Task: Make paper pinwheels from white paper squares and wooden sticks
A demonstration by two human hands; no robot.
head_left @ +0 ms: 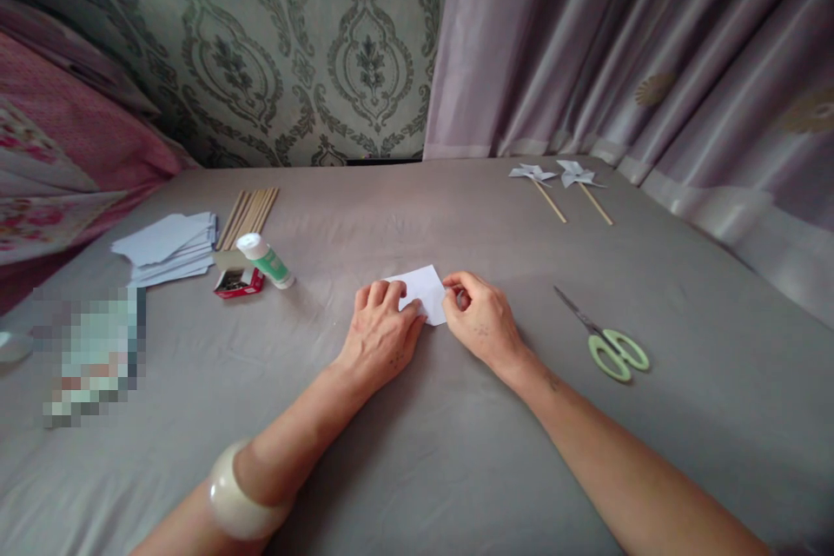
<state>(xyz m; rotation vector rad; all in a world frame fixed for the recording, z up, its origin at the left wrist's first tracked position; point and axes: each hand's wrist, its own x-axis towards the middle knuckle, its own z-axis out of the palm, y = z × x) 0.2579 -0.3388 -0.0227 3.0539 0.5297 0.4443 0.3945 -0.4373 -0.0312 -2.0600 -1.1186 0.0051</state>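
Observation:
A small piece of white paper (426,288) lies on the grey cloth in front of me, with its left and lower parts hidden by my fingers. My left hand (384,326) holds it down from the left, fingers bent and thumb on the paper. At its right edge, my right hand (482,317) has thumb and index finger closed in a pinch on the paper. Scissors (605,339) with light green handles rest to the right of my right hand, apart from it, points aimed away from me.
Left of my hands stand a glue stick (266,261) and a small red box (238,281) of tiny dark pieces. Behind them lie several wooden sticks (248,217) and a stack of white paper (166,248). Two paper pinwheels (532,175) on sticks lie at the far right.

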